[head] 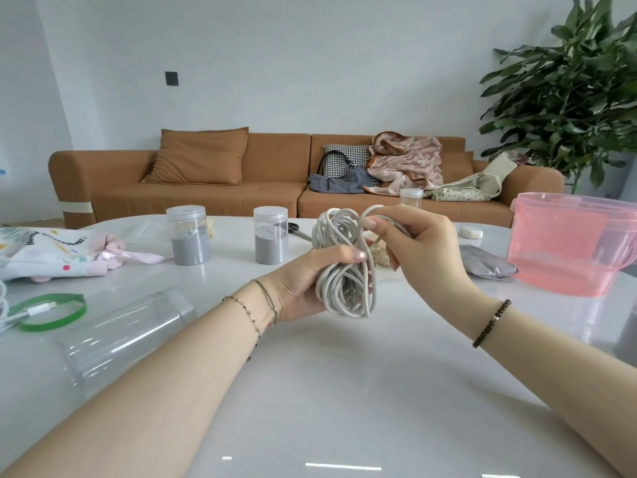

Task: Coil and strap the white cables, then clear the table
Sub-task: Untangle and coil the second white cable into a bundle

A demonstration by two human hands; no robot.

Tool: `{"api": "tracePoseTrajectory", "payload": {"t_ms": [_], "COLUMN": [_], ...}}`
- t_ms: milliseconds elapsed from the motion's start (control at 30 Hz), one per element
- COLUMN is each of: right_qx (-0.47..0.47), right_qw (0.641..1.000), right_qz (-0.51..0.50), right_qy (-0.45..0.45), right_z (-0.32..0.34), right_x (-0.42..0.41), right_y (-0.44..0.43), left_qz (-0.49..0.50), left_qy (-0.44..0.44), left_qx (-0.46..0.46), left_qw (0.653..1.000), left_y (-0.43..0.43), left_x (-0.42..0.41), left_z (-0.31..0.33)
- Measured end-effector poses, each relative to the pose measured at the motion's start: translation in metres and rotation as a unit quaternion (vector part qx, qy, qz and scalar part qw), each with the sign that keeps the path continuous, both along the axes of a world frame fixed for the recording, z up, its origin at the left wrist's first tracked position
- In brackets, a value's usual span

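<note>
bench [344, 391]: white and glossy, carrying all the items below.
clear tube [127, 336]: on its side, left of the cable coil and nearer the viewer.
green strap [51, 310]: a flat loop far left of the coil, with a white plug end lying inside it.
left hand [310, 281]: fingers wrapped round the coil's middle from the left.
cable coil [344, 270]: white, upright, held above the bench between both hands.
right hand [424, 246]: pinches one loop at the coil's upper right.
grey jars [189, 236]: two, upright, behind and left of the coil.
pink tub [568, 243]: right of the coil.
sofa [206, 188]: brown, beyond the bench, behind the coil.
</note>
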State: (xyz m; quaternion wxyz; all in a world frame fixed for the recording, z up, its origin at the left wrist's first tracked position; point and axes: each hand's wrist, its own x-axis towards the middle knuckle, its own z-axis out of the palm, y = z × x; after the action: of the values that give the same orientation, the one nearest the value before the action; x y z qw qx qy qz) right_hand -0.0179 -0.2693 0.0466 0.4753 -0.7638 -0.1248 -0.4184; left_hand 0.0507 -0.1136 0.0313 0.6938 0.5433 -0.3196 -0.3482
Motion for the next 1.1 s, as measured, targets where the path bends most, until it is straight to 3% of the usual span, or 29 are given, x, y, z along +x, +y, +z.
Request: {"api": "tracePoseTrajectory", "payload": {"t_ms": [100, 200, 367, 467, 567, 733, 833, 933, 1100], "right_qx": [0.017, 0.002, -0.227, -0.295, -0.307, -0.374, -0.335, -0.311, -0.351], "right_qw": [1.000, 0.999, 0.958, 0.928, 0.923, 0.906, 0.921, 0.929, 0.919], "right_qz": [-0.008, -0.044, -0.162, -0.192, -0.180, -0.142, -0.147, -0.165, -0.151], "right_qy": [-0.013, -0.016, -0.064, -0.124, -0.149, -0.141, -0.133, -0.115, -0.095], "right_z": [0.002, 0.000, -0.012, -0.010, -0.006, -0.006, -0.002, 0.003, 0.013], "right_x": [0.000, 0.003, 0.009, 0.007, 0.006, 0.005, 0.003, -0.001, -0.004], "right_y": [-0.001, -0.006, -0.015, -0.015, -0.017, -0.017, -0.014, -0.012, -0.015], "left_qz": [-0.014, 0.023, 0.137, 0.147, 0.141, 0.204, 0.195, 0.172, 0.097], "left_qy": [0.028, 0.033, -0.032, -0.043, -0.049, -0.231, -0.285, -0.298, -0.310], "left_qx": [-0.015, 0.028, 0.095, 0.100, 0.096, 0.151, 0.209, 0.205, 0.177], "left_qw": [0.999, 0.999, 0.986, 0.983, 0.984, 0.939, 0.915, 0.917, 0.929], "left_y": [-0.005, -0.010, -0.020, -0.023, -0.024, -0.024, -0.022, -0.021, -0.016], "left_x": [-0.003, 0.001, 0.006, 0.009, 0.007, 0.019, 0.022, 0.013, 0.007], "left_z": [-0.001, -0.003, -0.013, -0.015, -0.011, -0.012, -0.012, -0.008, -0.006]}}
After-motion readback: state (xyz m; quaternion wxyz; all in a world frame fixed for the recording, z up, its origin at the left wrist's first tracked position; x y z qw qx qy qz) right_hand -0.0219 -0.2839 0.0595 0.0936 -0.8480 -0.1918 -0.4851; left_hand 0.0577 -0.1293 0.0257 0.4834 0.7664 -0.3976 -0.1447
